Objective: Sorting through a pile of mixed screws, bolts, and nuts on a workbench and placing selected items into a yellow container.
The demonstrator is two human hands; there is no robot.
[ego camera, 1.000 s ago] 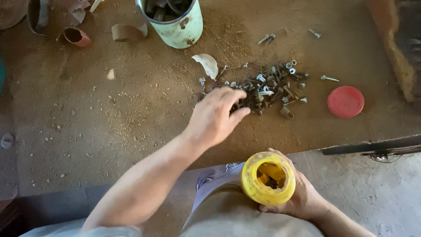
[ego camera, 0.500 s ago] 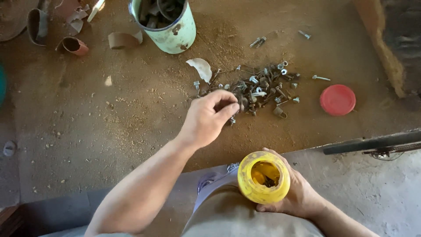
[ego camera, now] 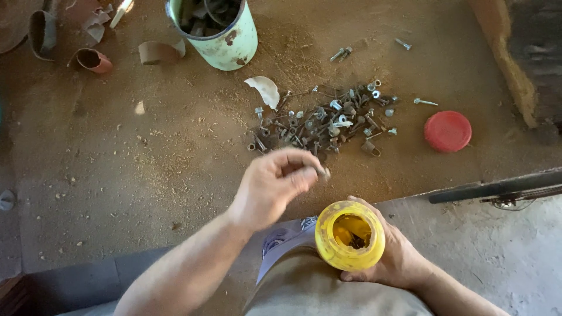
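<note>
The dusty table (ego camera: 117, 175) carries a chipped green tin (ego camera: 219, 32) of scrap metal, and just this side of the tin lies a loose heap of screws and nuts (ego camera: 328, 120), spread flat, with a red lid (ego camera: 448, 131) off to its right. Nearer than the heap, the right hand (ego camera: 398, 257) wraps a grip around a yellow jar (ego camera: 350, 235), mouth tilted up to receive. The left hand (ego camera: 272, 184) is pinched on a small screw (ego camera: 323, 172) between heap and jar.

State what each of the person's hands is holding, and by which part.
The right hand grips the open yellow plastic jar around its side. The left hand pinches a small metal screw between its fingertips.
</note>
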